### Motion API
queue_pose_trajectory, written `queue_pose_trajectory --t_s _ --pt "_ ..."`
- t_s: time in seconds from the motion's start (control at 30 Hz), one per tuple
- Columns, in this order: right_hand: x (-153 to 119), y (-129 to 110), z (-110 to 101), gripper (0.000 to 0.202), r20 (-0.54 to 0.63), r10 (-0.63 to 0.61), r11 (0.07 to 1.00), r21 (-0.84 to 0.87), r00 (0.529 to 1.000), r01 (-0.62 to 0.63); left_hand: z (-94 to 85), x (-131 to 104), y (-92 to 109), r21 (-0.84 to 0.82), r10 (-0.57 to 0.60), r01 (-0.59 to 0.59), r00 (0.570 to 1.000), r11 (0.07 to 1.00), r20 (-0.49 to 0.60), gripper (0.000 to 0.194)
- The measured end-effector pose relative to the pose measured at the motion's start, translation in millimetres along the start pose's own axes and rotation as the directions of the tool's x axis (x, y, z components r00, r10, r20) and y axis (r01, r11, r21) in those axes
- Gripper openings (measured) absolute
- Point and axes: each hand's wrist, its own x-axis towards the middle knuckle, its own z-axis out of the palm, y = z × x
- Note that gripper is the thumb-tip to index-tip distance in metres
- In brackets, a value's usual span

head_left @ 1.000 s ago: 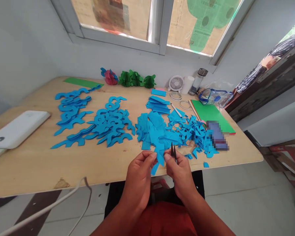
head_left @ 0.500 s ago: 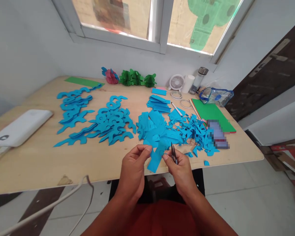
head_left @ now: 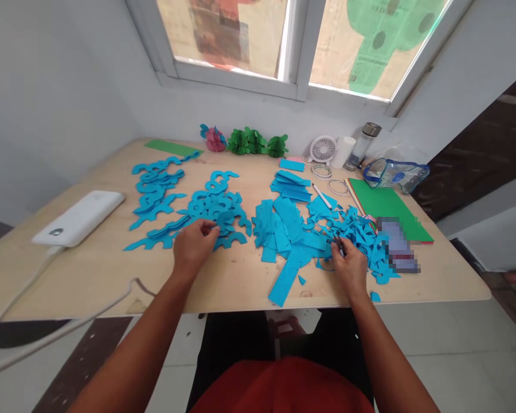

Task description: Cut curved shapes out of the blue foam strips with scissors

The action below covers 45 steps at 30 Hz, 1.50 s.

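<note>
My left hand [head_left: 195, 245] is over the near edge of a pile of curvy blue paper cut-outs [head_left: 217, 203], its thumb and fingers pinched on a curled blue paper cut-out [head_left: 226, 219]. On the right, my right hand [head_left: 350, 267] is closed around small dark scissors [head_left: 339, 245], tips pointing away from me, next to a heap of blue paper scraps [head_left: 356, 226]. Between my hands lies a stack of uncut blue paper pieces [head_left: 290, 226]. One blue strip [head_left: 284, 282] reaches from it toward the table's front edge, beside a tiny triangular scrap [head_left: 301, 280].
More blue cut-outs [head_left: 157, 183] lie at left, near a white power bank [head_left: 81, 217] with a cable. Along the back stand green paper shapes [head_left: 253, 141], a small fan [head_left: 323, 150] and a bottle [head_left: 363, 148]. Green sheets [head_left: 387, 206] lie at right.
My hands have moved apart: the left to the cut-out pile, the right with the scissors to the scraps. The blue strip now lies on the table. The view has shifted left.
</note>
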Motion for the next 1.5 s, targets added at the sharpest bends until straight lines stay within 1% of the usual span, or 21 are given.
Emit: queue_pose_trajectory --t_s 0.1,0.13,0.2,0.27,0.3,0.37,0.47,0.53,0.6,0.67,0.77,0.87,0.93,1.0,1.07,1.13,1.2,1.3,1.37,1.43,1.5 --pt "2 5 -2 0.042 -0.073 -0.019 0.997 -0.072 0.997 0.013 6.4 -11 1 0.092 0.096 -0.091 0.994 0.992 -0.056 0.019" --pt "0 6 -2 0.044 -0.09 -0.03 0.997 -0.068 0.995 0.024 10.5 -22 3 0.163 0.205 -0.195 0.978 0.967 -0.044 0.019" --pt "-8 6 0 0.044 -0.112 -0.054 0.999 -0.001 0.992 0.054 19.8 -49 9 0.199 0.371 -0.382 0.924 0.903 0.087 0.017" --pt "-21 4 4 0.04 -0.124 -0.076 0.993 0.08 0.989 0.087 28.5 -77 17 0.157 0.452 -0.499 0.853 0.852 0.26 0.016" --pt "-28 3 5 0.037 -0.09 -0.092 0.99 0.099 0.992 0.101 32.1 -89 20 0.146 0.469 -0.534 0.821 0.833 0.326 0.015" --pt "-42 1 9 0.03 0.005 -0.123 0.986 0.118 0.992 0.122 38.0 -108 27 0.187 0.46 -0.571 0.781 0.799 0.421 0.018" --pt "-54 1 14 0.026 0.17 -0.172 0.979 0.137 0.97 0.15 44.2 -121 33 0.274 0.438 -0.61 0.755 0.744 0.488 0.019" --pt "-51 4 16 0.024 0.186 -0.175 0.981 0.113 0.967 0.156 47.3 -124 36 0.311 0.421 -0.618 0.749 0.722 0.511 0.013" --pt "-38 8 17 0.021 0.159 -0.167 0.983 0.101 0.973 0.152 49.3 -126 38 0.302 0.41 -0.612 0.747 0.731 0.523 0.006" --pt "-17 12 17 0.023 0.14 -0.163 0.983 0.11 0.977 0.148 49.7 -128 39 0.261 0.404 -0.592 0.75 0.762 0.524 0.003" --pt "17 17 16 0.028 0.101 -0.149 0.981 0.138 0.984 0.134 47.4 -129 40 0.171 0.391 -0.534 0.768 0.828 0.506 0.007" --pt "43 18 15 0.029 0.039 -0.126 0.978 0.17 0.991 0.118 43.1 -126 38 0.049 0.365 -0.434 0.808 0.899 0.463 0.008" --pt "48 15 15 0.028 0.006 -0.112 0.974 0.199 0.994 0.108 40.6 -122 37 -0.051 0.322 -0.333 0.844 0.942 0.429 0.008" --pt "42 8 15 0.029 -0.025 -0.092 0.967 0.235 0.995 0.096 39.0 -118 37 -0.161 0.249 -0.199 0.873 0.967 0.42 0.011" --pt "24 -1 15 0.034 -0.044 -0.07 0.96 0.267 0.997 0.08 38.0 -116 38 -0.276 0.163 -0.04 0.884 0.96 0.438 0.016" --pt "0 -13 15 0.036 -0.039 -0.062 0.951 0.3 0.997 0.07 37.2 -114 42 -0.378 0.093 0.107 0.876 0.92 0.474 0.019" --pt "-23 -25 15 0.036 0.014 -0.025 0.901 0.433 1.0 0.017 35.9 -114 47 -0.449 0.05 0.208 0.865 0.869 0.499 0.019" --pt "-44 -43 14 0.032 0.194 0.018 0.827 0.548 0.981 -0.123 32.3 -115 54 -0.496 0.033 0.29 0.838 0.819 0.545 0.019" --pt "-47 -51 13 0.028 0.309 0.058 0.758 0.605 0.949 -0.244 29.1 -116 57 -0.502 0.046 0.326 0.803 0.801 0.594 0.018" --pt "-45 -56 12 0.026 0.384 0.096 0.706 0.624 0.918 -0.335 25.9 -115 59 -0.503 0.067 0.336 0.778 0.796 0.625 0.016" --pt "-44 -59 11 0.026 0.43 0.141 0.658 0.632 0.892 -0.409 23.4 -113 59 -0.516 0.074 0.31 0.8 0.799 0.596 0.015"
